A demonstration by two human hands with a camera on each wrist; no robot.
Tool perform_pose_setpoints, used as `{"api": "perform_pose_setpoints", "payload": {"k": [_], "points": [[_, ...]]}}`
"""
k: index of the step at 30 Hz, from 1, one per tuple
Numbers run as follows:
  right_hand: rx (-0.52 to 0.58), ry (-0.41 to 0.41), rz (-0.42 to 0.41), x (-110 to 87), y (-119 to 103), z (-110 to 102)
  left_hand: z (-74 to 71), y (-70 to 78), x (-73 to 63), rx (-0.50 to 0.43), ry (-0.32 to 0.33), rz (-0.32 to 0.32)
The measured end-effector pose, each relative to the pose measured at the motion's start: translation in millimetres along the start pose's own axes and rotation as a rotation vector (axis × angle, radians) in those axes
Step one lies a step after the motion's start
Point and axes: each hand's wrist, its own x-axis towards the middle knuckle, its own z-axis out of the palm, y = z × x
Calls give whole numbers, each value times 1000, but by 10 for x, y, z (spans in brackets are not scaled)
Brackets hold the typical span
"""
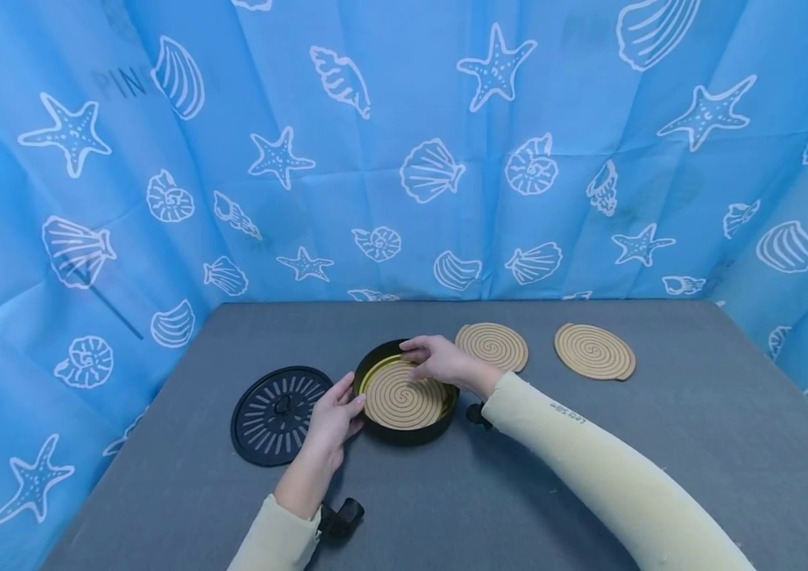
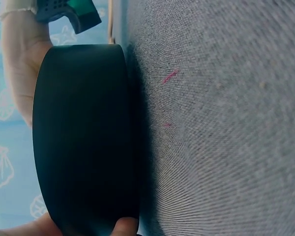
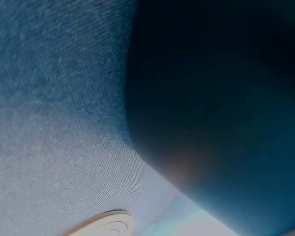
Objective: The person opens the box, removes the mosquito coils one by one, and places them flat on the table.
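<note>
A round black mosquito coil tin (image 1: 411, 437) with a gold inside stands on the table, its dark side wall (image 2: 83, 137) filling much of the left wrist view. Inside it lies a beige mosquito coil (image 1: 404, 400). My left hand (image 1: 332, 416) holds the tin by its left side, thumb near the coil's edge. Over the tin's back right rim reaches my right hand (image 1: 439, 361), thumb and fingers apart, fingertips close at the coil's far edge. In the right wrist view the tin wall (image 3: 211, 108) is dark and close up.
A slotted black lid (image 1: 282, 416) lies left of the tin, partly behind my left hand. Two more coils lie flat at the back right, one (image 1: 492, 345) behind my right wrist and one (image 1: 595, 351) farther right. A blue shell-patterned curtain (image 1: 432, 238) hangs around the grey table (image 1: 660, 460).
</note>
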Motion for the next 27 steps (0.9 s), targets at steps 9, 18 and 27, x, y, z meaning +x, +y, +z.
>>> {"api": "perform_pose_setpoints", "payload": {"k": [9,18,27], "points": [[-56,2,8,8,-16,18,9,-7,-1,11,9,-6],[-74,46,-44,-7,-28,-23,13,-11,-7,11,9,-8],[91,121,-120,-23,-87,-71,19,-7,2,-1,10,-1]]}}
